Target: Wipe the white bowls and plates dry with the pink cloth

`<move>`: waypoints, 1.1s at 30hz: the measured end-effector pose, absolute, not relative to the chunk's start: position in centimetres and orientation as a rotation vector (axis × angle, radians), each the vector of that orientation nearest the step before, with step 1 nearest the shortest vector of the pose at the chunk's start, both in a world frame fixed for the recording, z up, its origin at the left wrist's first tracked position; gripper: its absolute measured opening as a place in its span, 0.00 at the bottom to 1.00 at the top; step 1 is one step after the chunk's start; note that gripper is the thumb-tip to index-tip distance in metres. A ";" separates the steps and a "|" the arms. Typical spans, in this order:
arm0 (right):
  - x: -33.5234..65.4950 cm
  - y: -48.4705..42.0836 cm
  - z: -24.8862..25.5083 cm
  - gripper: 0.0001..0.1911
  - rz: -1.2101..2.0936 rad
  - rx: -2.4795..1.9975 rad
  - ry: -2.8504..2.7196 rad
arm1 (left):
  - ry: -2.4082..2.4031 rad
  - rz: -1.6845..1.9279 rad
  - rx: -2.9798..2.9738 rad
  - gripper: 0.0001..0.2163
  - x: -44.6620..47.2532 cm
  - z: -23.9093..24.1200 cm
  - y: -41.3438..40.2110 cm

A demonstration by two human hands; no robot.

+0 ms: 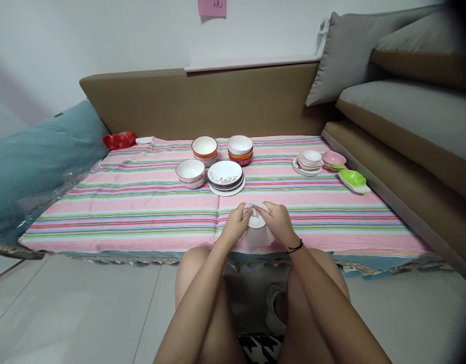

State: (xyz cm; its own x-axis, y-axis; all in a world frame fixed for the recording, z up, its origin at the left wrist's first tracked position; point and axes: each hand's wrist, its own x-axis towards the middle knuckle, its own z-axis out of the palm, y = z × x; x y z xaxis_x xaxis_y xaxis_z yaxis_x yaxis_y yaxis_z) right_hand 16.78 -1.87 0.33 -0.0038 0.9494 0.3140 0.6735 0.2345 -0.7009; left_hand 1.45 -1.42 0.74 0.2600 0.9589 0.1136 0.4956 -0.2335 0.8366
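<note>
Between my hands, near the front edge of the striped cloth, is a small white dish (pixel 257 222). A pale pink wiping cloth (pixel 258 239) wraps its far rim and hangs below it. My left hand (pixel 236 222) grips the dish and cloth from the left, thumb on top. On the other side, my right hand (pixel 279 221), with a dark band at the wrist, closes on the cloth and the dish's rim. Beyond them stands a stack of plates (pixel 225 174), the top one white with a floral pattern. The dish's far rim is hidden by cloth and fingers.
Behind the plates are bowl stacks (pixel 204 146), (pixel 240 146) and another white bowl (pixel 190 172). Small dishes (pixel 309 163), a pink bowl (pixel 333 159) and a green leaf-shaped dish (pixel 353 180) sit right. A red bundle (pixel 120 140) lies far left; cushions (pixel 407 116) rise at right.
</note>
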 end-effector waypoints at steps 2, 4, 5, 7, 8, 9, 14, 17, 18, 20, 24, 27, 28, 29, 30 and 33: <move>16.7 -2.0 0.2 0.20 0.459 -1.498 -1.775 | 1.392 0.853 1.842 0.07 1.5 0.7 -1.4; 16.4 -2.0 0.2 0.18 0.492 -1.447 -1.794 | 1.456 0.852 1.837 0.08 1.5 0.7 -1.3; 16.3 -2.1 0.2 0.16 0.508 -1.422 -1.797 | 1.477 0.852 1.834 0.09 1.5 0.7 -1.3; 16.1 -2.1 0.3 0.14 0.525 -1.391 -1.790 | 1.502 0.851 1.826 0.10 1.5 0.8 -1.4; 16.0 -2.0 0.4 0.13 0.528 -1.383 -1.783 | 1.510 0.850 1.819 0.10 1.5 0.8 -1.5; 15.9 -2.0 0.4 0.13 0.530 -1.377 -1.774 | 1.516 0.850 1.810 0.10 1.4 0.9 -1.5; 16.3 -1.7 0.2 0.13 0.481 -1.438 -1.683 | 1.479 0.914 1.718 0.16 1.2 1.4 -1.6; 16.8 -1.5 0.1 0.13 0.441 -1.491 -1.609 | 1.361 1.003 1.615 0.19 1.0 1.7 -1.4; 17.0 -1.5 0.2 0.13 0.448 -1.484 -1.602 | 1.327 1.009 1.587 0.19 1.0 1.7 -1.3; 17.3 -1.5 0.4 0.13 0.478 -1.444 -1.606 | 1.288 0.998 1.539 0.21 0.9 1.7 -1.1; 17.3 -1.8 0.9 0.12 0.531 -1.387 -1.621 | 1.198 0.962 1.136 0.27 0.8 1.3 -0.6; 17.2 -1.9 1.0 0.11 0.517 -1.373 -1.628 | 1.122 0.917 0.941 0.25 0.7 1.1 -0.5; 17.2 -1.9 0.9 0.11 0.501 -1.367 -1.631 | 1.104 0.908 0.944 0.22 0.7 1.0 -0.5; 17.2 -1.9 0.9 0.11 0.486 -1.363 -1.634 | 1.086 0.898 0.960 0.19 0.8 1.0 -0.6; 17.2 -1.9 0.9 0.10 0.474 -1.362 -1.638 | 1.070 0.887 0.977 0.16 0.9 1.1 -0.7; 17.3 -1.8 0.7 0.11 0.462 -1.384 -1.638 | 1.053 0.866 1.015 0.14 1.3 1.2 -1.0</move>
State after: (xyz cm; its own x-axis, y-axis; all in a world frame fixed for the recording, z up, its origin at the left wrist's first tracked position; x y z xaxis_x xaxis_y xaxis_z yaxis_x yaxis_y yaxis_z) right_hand 17.28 -1.81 0.69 0.0467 0.9169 0.3965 0.5750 0.2999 -0.7612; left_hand 1.27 -1.00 1.24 0.2739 0.9228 -0.2709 -0.0876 0.3045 0.9485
